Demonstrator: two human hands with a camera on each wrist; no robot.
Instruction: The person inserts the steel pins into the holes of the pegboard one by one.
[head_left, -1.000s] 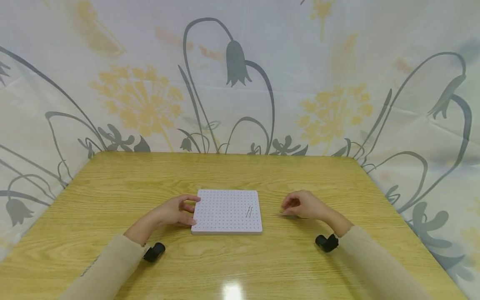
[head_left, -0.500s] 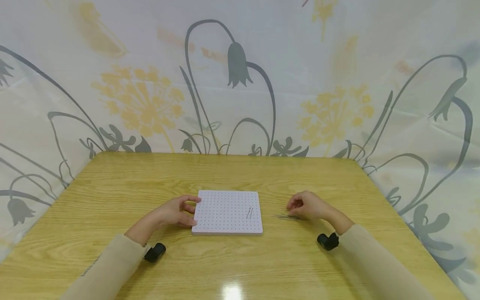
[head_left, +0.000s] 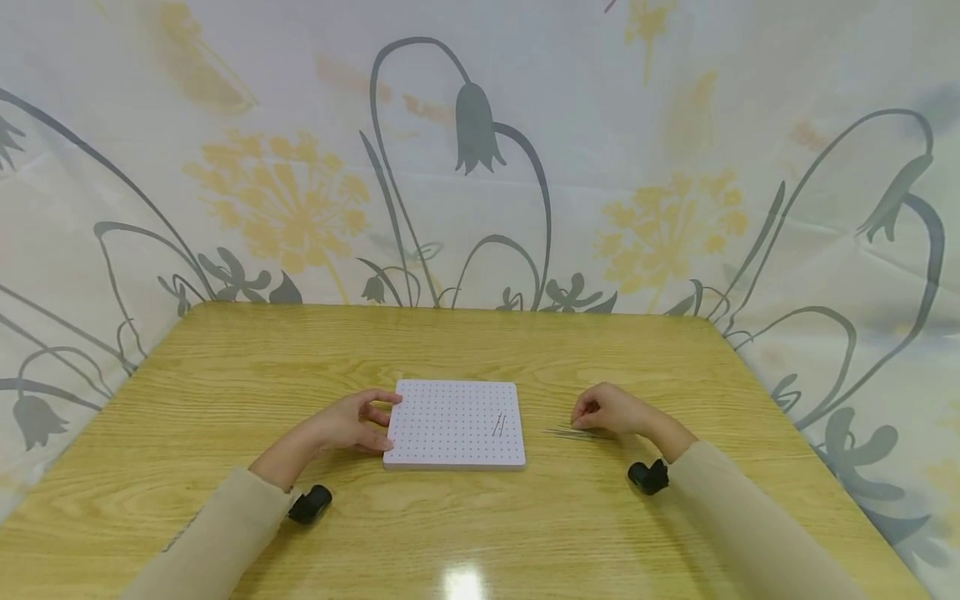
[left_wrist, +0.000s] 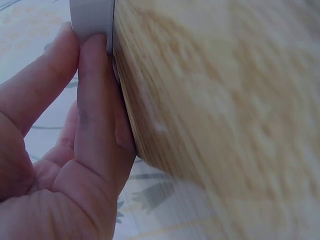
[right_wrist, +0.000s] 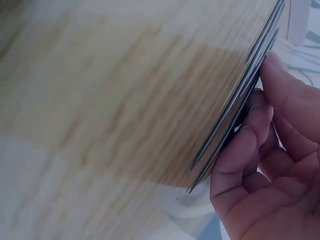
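Desk [head_left: 480, 342]: one, yellowish wood-grain top; bright white reflection [head_left: 463, 582] on its near part. Backdrop [head_left: 592, 75]: one, pale, creased in places, standing behind the desk's far edge and along both its sides. Printed motifs: large grey bell flower [head_left: 476, 129], drooping, above the middle of the desk's far edge; left yellow cluster [head_left: 288, 200] and right yellow cluster [head_left: 670, 223], above that edge's two halves; slanted grey bloom [head_left: 897, 195], beyond the desk's right side.

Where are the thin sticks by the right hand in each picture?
Head: right of centre, between the white board and right hand: thin sticks.
Left wrist: not in it.
Right wrist: slanting from the top right beside the fingers.
Shared landmark: the wooden table.
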